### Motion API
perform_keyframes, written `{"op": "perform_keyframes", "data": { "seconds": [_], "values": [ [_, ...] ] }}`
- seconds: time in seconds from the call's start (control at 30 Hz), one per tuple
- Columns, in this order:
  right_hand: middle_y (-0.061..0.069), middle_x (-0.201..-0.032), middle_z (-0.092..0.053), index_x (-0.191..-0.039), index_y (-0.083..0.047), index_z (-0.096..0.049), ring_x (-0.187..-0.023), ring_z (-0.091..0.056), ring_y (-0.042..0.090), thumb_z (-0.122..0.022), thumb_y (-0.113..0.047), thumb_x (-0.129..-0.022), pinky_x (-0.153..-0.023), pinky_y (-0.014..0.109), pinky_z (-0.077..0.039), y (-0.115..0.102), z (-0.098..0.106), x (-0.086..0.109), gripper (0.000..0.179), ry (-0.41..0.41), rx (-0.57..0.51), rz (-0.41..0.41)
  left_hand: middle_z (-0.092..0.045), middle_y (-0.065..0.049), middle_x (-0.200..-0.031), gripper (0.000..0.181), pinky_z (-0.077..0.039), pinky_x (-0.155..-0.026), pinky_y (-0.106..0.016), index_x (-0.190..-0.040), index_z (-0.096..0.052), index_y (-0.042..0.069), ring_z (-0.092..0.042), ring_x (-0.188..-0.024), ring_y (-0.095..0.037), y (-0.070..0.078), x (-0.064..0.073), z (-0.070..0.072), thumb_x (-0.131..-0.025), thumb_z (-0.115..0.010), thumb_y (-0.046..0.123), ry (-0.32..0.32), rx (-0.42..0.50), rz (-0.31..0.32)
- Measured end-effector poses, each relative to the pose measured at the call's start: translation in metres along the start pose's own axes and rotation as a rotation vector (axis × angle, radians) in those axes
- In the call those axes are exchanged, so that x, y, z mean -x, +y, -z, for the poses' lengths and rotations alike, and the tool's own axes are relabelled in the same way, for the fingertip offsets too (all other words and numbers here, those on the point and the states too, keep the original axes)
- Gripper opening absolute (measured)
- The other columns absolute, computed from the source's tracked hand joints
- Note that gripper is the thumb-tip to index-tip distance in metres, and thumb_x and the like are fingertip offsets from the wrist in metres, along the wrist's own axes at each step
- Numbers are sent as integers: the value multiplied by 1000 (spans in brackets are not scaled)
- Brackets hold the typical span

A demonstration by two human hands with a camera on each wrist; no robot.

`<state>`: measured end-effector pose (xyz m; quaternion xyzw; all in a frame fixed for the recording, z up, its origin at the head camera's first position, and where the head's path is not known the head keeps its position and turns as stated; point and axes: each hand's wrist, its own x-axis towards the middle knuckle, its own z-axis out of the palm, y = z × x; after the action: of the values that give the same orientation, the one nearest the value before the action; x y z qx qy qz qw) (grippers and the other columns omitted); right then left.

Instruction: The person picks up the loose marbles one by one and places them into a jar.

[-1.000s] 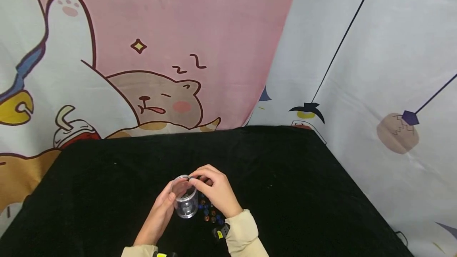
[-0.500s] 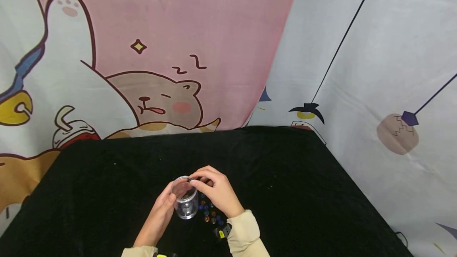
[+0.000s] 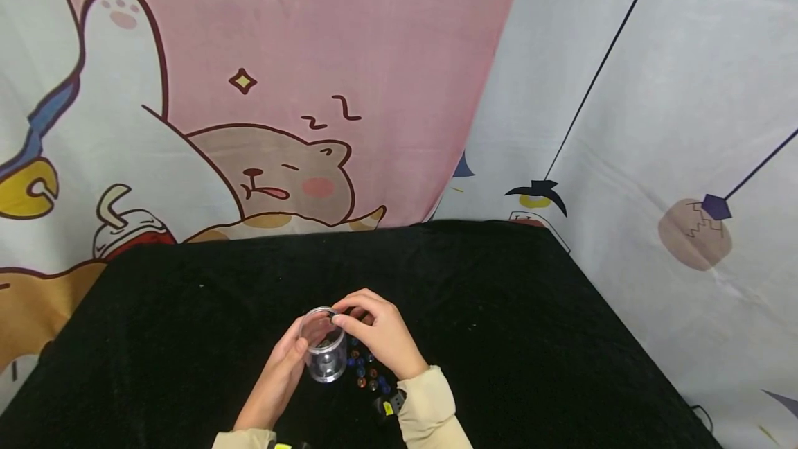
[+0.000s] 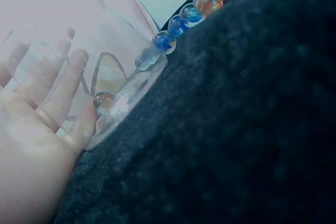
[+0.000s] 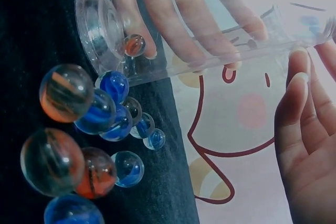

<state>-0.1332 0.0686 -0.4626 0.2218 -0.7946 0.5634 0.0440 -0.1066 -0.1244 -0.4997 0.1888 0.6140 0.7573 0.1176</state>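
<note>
My left hand (image 3: 283, 364) grips a clear plastic jar (image 3: 326, 360) around its side, fingers spread along the wall. The jar stands close over the black cloth, its mouth toward my right hand. An orange-streaked marble (image 5: 135, 45) lies inside near the base. At the rim, my right hand (image 3: 380, 335) has thumb and forefinger bent together, pinching what looks like a small marble; a bluish blur shows there through the plastic in the right wrist view. Beside the jar, under my right forearm, lie several glass marbles (image 3: 361, 371), blue (image 5: 114, 87) and orange (image 5: 66, 93).
Black cloth (image 3: 530, 338) covers the table. Behind it hangs a printed curtain (image 3: 405, 89) with cartoon animals, and a pale fabric wall (image 3: 623, 123) runs along the right. Both wrists carry dark straps below cream sleeves (image 3: 427, 400).
Both hands and the jar stay almost in place. The right fingertips shift very slightly at the rim, and the bluish spot between them looks darker now.
</note>
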Motion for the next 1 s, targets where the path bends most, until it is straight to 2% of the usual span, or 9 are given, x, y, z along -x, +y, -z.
{"op": "perform_keyframes", "data": {
  "seconds": [0.33,0.5,0.8,1.0],
  "values": [
    [-12,-94,-58,-97,-28,-63,-80,-55,9,-60,-36,-84,-67,31,-48,2,-1,-1,16,-7,9,-8,-40,-12,-133,38,-16,-102,-52,-134,-33,13,-33,-125,-28,2,1,-2,-98,-25,22,29,3,23],
    [-12,-93,-58,-98,-28,-63,-79,-56,9,-61,-33,-84,-67,31,-49,1,0,-2,15,-6,15,-3,-40,-11,-133,38,-16,-101,-54,-134,-33,14,-33,-125,-26,2,0,-2,-98,-26,23,40,-5,32],
    [-13,-93,-58,-99,-30,-63,-81,-56,7,-57,-39,-85,-68,31,-49,-1,2,0,18,-24,32,-24,-39,-12,-134,41,-16,-101,-54,-136,-32,13,-30,-126,-30,6,2,-2,-99,-19,27,13,-24,35],
    [-11,-91,-58,-101,-26,-63,-77,-56,8,-51,-40,-88,-67,28,-49,1,3,1,23,-40,47,-16,-40,-12,-133,43,-15,-101,-56,-134,-34,12,-31,-126,-30,7,-1,-3,-98,-18,31,24,-6,41]
  ]
}}
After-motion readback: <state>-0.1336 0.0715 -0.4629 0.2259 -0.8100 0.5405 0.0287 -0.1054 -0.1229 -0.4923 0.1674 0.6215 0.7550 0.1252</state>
